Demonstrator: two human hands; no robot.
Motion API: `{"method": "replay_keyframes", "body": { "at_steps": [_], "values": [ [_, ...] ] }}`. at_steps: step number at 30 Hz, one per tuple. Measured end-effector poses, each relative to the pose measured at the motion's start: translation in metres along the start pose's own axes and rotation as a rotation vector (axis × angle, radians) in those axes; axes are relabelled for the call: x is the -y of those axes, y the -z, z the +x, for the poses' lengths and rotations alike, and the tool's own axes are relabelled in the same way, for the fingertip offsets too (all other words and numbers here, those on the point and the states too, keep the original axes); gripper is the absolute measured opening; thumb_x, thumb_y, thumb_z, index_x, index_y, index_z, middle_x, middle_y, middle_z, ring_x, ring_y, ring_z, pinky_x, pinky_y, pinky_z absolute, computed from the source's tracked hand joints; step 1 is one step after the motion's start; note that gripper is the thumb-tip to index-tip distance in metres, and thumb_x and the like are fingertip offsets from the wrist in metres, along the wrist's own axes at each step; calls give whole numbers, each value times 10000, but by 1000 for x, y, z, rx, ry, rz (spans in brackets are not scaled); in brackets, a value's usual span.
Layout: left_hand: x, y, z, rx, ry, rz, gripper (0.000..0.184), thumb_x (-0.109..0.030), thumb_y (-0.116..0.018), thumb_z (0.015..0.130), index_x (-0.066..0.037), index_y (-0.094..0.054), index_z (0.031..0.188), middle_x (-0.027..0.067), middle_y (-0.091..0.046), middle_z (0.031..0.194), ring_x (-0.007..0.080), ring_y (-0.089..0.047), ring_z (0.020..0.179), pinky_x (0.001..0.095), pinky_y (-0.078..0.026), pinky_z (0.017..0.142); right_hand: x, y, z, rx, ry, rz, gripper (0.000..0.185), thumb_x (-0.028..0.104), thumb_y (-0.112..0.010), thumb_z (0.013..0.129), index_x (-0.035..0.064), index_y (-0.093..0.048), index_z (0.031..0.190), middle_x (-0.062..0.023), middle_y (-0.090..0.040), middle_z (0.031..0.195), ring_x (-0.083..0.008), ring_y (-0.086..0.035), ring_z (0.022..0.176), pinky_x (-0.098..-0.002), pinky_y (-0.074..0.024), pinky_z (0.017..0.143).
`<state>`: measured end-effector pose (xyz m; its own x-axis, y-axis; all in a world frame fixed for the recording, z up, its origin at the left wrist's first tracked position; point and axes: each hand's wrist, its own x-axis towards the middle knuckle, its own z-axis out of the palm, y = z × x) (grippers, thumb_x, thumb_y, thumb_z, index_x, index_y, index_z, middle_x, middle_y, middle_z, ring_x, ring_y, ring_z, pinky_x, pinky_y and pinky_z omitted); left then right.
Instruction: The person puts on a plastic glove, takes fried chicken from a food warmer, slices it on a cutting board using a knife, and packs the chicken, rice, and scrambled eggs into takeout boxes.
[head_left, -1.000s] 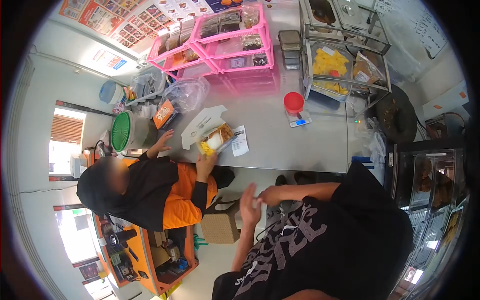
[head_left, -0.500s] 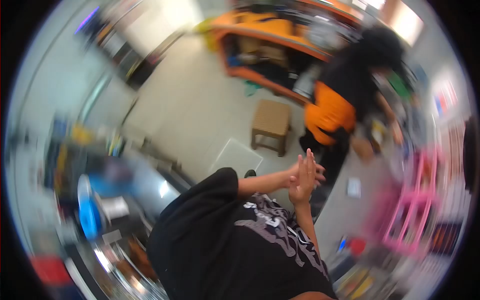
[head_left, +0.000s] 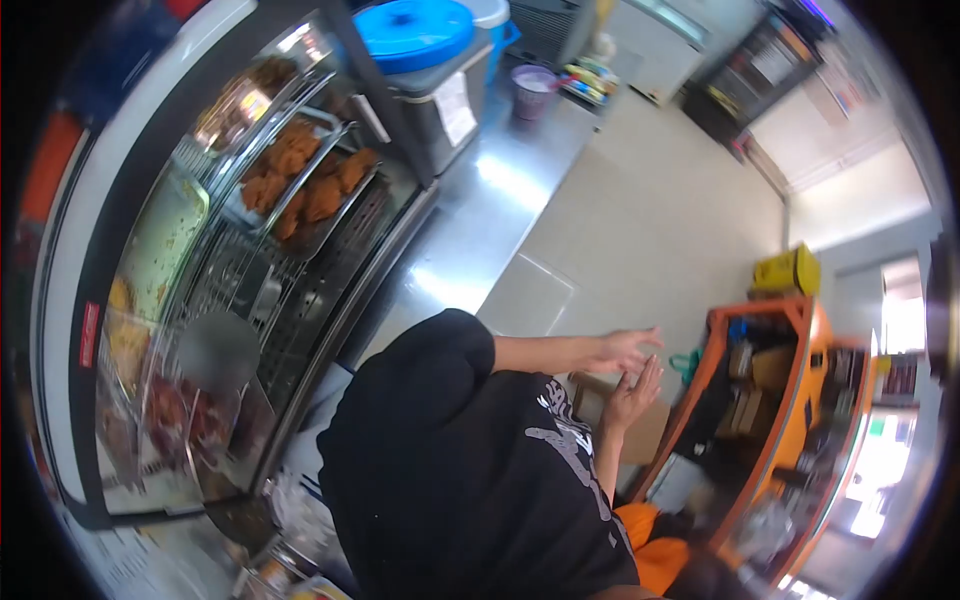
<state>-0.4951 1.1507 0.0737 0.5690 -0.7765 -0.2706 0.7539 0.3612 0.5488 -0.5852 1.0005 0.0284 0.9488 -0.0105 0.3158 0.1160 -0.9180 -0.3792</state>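
In front of my black shirt, my left hand (head_left: 628,351) is held with its fingers stretched and somewhat spread. My right hand (head_left: 632,397) is just below it in view, fingers extended upward and palm turned toward the left hand. The two are very close; whether they touch I cannot tell. Nothing shows in either of them. Beneath the hands a brown stool (head_left: 640,432) is partly hidden by my arm.
At left stands a glass display case (head_left: 90,330) with trays of fried food (head_left: 290,165). Beside it runs a steel counter (head_left: 520,170) bearing a blue-lidded container (head_left: 415,35) and a purple cup (head_left: 533,92). An orange shelf unit (head_left: 725,350) is at right; a person's orange garment (head_left: 655,550) shows below.
My view has swung left, bringing the display case and counter close. The hands, pressed or overlapping before, are now slightly apart with fingers spread. The other person has moved to the bottom edge.
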Motion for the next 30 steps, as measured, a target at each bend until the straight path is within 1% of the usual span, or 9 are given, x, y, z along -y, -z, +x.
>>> {"method": "replay_keyframes", "body": {
  "at_steps": [4,6,7,9,12,15,20,26,30],
  "values": [
    [-112,91,-63,-661,-692,138,341,-363,-559,988,-119,-579,1225,41,-638,1139,153,-631,949,294,-491,808,-99,-135,40,544,-326,352,537,260,-603,942,-16,-502,1392,-254,-558,1353,-395,-512,1280,-415,-380,1091],
    [-140,162,-97,-1067,-1345,444,335,-294,-558,992,-67,-574,1238,40,-612,1140,139,-600,1023,285,-483,848,-193,-200,11,807,-420,410,513,267,-610,933,-60,-550,1324,-249,-616,1275,-355,-593,1185,-396,-444,1030],
    [-161,146,-140,-1473,-1374,615,347,-215,-574,985,-39,-539,1282,65,-585,1193,148,-562,1107,293,-475,905,-187,-187,6,860,-503,414,502,271,-603,938,-74,-562,1299,-243,-627,1256,-331,-605,1169,-389,-455,1010],
    [-185,146,-197,-1636,-1681,531,465,-79,-595,954,-27,-433,1386,92,-551,1271,195,-534,1158,286,-465,961,-186,-169,-7,939,-643,407,487,277,-597,942,-88,-579,1263,-236,-642,1224,-304,-619,1141,-382,-468,981],
    [-197,145,-243,-2051,-1611,566,632,-134,-602,943,2,-298,1480,184,-382,1412,302,-483,1215,391,-447,976,-210,-160,-16,953,-721,417,465,280,-600,942,-87,-593,1228,-231,-653,1185,-297,-627,1106,-381,-477,953],
    [-213,162,-246,-2077,-1525,594,719,-184,-657,914,33,-269,1479,248,-300,1427,363,-412,1273,451,-383,1043,-247,-159,-17,935,-756,434,446,284,-603,942,-85,-608,1193,-225,-664,1146,-289,-634,1071,-381,-486,925],
    [-242,194,-219,-2531,-1362,923,837,-284,-760,824,113,-306,1404,313,-305,1379,449,-325,1296,520,-273,1117,-317,-151,-4,816,-800,450,420,289,-608,942,-82,-632,1135,-216,-682,1081,-277,-647,1013,-379,-502,878],
    [-208,88,-162,-2381,-1206,1048,703,-342,-646,937,34,-355,1455,255,-352,1465,390,-370,1354,456,-352,1100,-367,-136,19,571,-664,484,398,296,-614,942,-79,-660,1065,-205,-704,1003,-263,-663,942,-378,-520,822],
    [-131,-10,12,-1246,-1255,989,521,-150,-596,971,-29,-417,1446,161,-486,1430,283,-494,1292,416,-401,1057,-323,-17,51,411,-366,708,368,247,-617,946,20,-615,1236,-142,-683,1119,-214,-654,991,-347,-514,873]
  ]
}}
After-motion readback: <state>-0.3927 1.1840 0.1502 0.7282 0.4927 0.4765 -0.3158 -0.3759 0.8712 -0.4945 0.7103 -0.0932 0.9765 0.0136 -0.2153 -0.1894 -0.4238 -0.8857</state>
